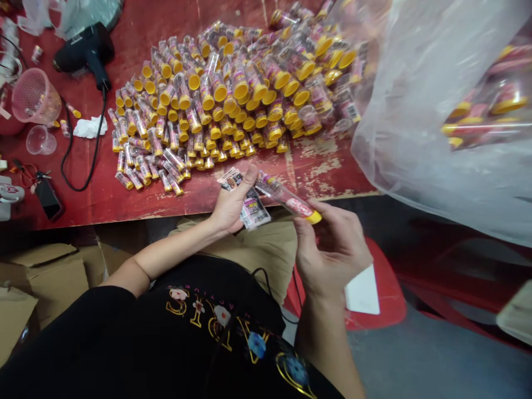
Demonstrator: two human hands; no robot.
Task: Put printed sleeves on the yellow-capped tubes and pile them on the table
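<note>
Between the thumb and fingers of my right hand (332, 246) is a see-through plastic tube (285, 198), gripped at its yellow-capped end. Red and white print shows near the cap, and the tube's far end points up and left to my other hand. My left hand (235, 202) is closed around a small stack of printed plastic labels (254, 211), which stick out above and below the thumb. The tube's far end lies close to that thumb; whether they touch I cannot tell. Just beyond both hands, a big pile of similar yellow-capped tubes (241, 88) covers the red table (199, 194).
A large translucent bag (415, 111) with capped tubes inside bulges on the right. On the table's left are a black heat gun (89, 52) with its cord, a pink basket (35, 97), a plastic cup (40, 140) and a phone (49, 197). Cardboard boxes (58, 277) stand below; a red stool (386, 293) is at right.
</note>
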